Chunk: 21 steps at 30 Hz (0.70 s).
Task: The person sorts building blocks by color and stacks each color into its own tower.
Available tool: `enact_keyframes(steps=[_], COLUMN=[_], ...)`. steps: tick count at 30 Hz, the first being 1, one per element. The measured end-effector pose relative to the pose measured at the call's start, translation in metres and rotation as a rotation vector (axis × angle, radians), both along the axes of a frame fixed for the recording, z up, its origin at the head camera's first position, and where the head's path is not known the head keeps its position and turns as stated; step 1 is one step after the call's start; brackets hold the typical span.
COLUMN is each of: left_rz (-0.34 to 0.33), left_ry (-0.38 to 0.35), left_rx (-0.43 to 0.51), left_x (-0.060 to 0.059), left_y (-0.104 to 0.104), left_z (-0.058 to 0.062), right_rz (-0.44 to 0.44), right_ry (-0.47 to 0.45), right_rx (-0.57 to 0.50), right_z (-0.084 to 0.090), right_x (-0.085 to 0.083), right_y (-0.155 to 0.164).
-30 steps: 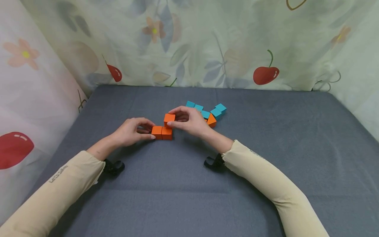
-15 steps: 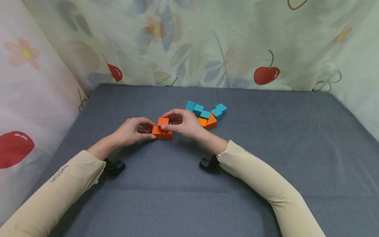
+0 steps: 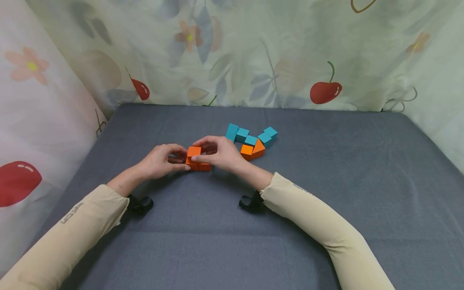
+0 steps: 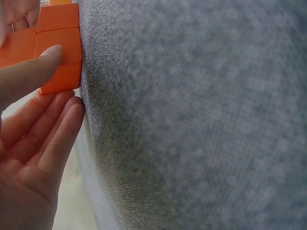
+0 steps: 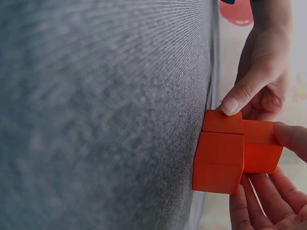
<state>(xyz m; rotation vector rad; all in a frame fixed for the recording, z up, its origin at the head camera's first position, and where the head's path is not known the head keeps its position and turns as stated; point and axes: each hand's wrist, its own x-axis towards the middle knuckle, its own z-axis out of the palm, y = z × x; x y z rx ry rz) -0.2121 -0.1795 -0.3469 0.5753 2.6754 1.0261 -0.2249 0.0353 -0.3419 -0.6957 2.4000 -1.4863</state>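
Observation:
Two orange cubes stand side by side on the grey cloth, a left lower cube (image 3: 193, 167) and a right lower cube (image 5: 218, 163). My left hand (image 3: 159, 162) grips the left one, thumb on its near face and fingers behind. My right hand (image 3: 225, 154) pinches a third orange cube, the upper cube (image 3: 194, 151), between thumb and fingers. In the right wrist view this upper cube sits against the top of the lower pair, mostly over the left one. The fingers behind the cubes are partly hidden in the head view.
Right of my right hand lie a lighter orange block (image 3: 247, 151) and an orange triangular block (image 3: 259, 149). Several blue blocks (image 3: 242, 134) lie behind them. A patterned curtain (image 3: 239, 52) borders the grey tabletop (image 3: 203, 249) at the back and sides.
My right hand has moved left and slightly down, bringing the upper cube from above the right lower cube to the left one. My left hand has stayed in place.

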Motion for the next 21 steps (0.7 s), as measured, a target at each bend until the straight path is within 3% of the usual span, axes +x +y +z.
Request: enact_keyframes(steps=[21], left_rz=[0.008], left_ry=[-0.003], left_rx=[0.006], left_x=[-0.0005], left_y=[-0.0022], left_z=[-0.0012], right_rz=[0.018], right_ry=[0.0], right_rx=[-0.004], right_z=[0.0002], right_x=[-0.0004], right_y=[-0.0089])
